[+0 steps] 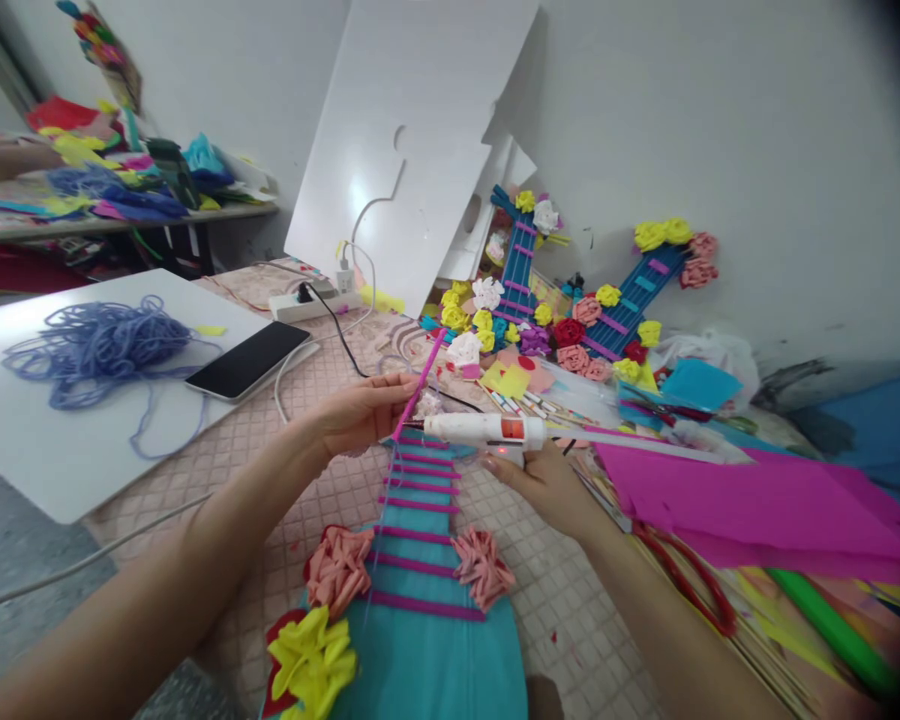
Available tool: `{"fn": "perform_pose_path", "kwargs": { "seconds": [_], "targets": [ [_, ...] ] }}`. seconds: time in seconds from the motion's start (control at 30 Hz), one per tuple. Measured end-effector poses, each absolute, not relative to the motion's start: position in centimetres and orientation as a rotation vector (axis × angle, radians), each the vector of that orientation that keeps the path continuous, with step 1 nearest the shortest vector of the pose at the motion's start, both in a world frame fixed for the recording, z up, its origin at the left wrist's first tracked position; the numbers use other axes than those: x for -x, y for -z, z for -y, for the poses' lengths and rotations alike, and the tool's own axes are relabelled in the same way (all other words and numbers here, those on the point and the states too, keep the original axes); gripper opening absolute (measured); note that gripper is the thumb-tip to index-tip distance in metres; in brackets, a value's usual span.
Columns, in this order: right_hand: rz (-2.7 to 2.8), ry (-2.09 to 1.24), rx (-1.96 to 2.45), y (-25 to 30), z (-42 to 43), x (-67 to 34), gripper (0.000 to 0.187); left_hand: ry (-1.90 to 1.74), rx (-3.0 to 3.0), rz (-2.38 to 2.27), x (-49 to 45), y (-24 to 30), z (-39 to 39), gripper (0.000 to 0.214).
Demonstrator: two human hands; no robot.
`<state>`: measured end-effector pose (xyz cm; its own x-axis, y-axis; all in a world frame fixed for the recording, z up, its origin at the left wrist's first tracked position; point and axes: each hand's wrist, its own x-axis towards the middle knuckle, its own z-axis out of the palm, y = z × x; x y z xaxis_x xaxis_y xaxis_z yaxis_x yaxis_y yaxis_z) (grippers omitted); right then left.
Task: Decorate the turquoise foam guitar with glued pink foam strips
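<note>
My left hand (364, 412) pinches a thin magenta stick (429, 365), held at a slant. In my right hand (544, 490) is a white hot glue gun (469, 430), its nozzle touching or very close to the stick's lower part. A long clear glue stick (630, 440) juts from the gun's back. Below both hands lies a turquoise paper guitar (442, 665) with several magenta strips across its neck. Pink paper flowers (484, 567) and a yellow one (313, 655) sit along its edges. A thin blue yarn strand runs down the neck from near the magenta stick.
On the left are a white board (60, 470), tangled blue yarn (112, 345) and a phone (251, 360). A power strip (315, 305) with cables stands behind. Two flowered guitars (630, 300) lean at the wall. Magenta paper (750, 510) and red-handled scissors (686, 580) lie right.
</note>
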<state>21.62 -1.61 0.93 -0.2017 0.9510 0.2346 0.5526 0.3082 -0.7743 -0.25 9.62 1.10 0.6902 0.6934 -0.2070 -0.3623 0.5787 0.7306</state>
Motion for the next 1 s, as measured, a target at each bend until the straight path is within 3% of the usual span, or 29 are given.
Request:
{"fn": "perform_pose_path", "kwargs": {
  "seconds": [0.3, 0.53, 0.77, 1.0],
  "targets": [
    [1.913, -0.770, 1.268, -1.0, 1.7, -21.7, 0.029, -0.659, -0.758, -0.517, 0.4, -0.9, -9.9, 0.009],
    [1.375, -0.740, 1.230, 1.1, -0.2, -24.0, 0.043, -0.699, -0.822, -0.542, 0.5, -2.1, -8.7, 0.008],
    [1.098, -0.866, 0.982, 1.2, -1.3, -24.2, 0.038, -0.517, -1.676, -0.473, 1.8, -4.9, -1.3, 0.004],
    [1.089, -0.911, 0.962, 1.1, -1.1, -24.2, 0.042, -0.349, -2.074, -0.426, 1.7, -3.8, 4.2, 0.009]
  ]
}}
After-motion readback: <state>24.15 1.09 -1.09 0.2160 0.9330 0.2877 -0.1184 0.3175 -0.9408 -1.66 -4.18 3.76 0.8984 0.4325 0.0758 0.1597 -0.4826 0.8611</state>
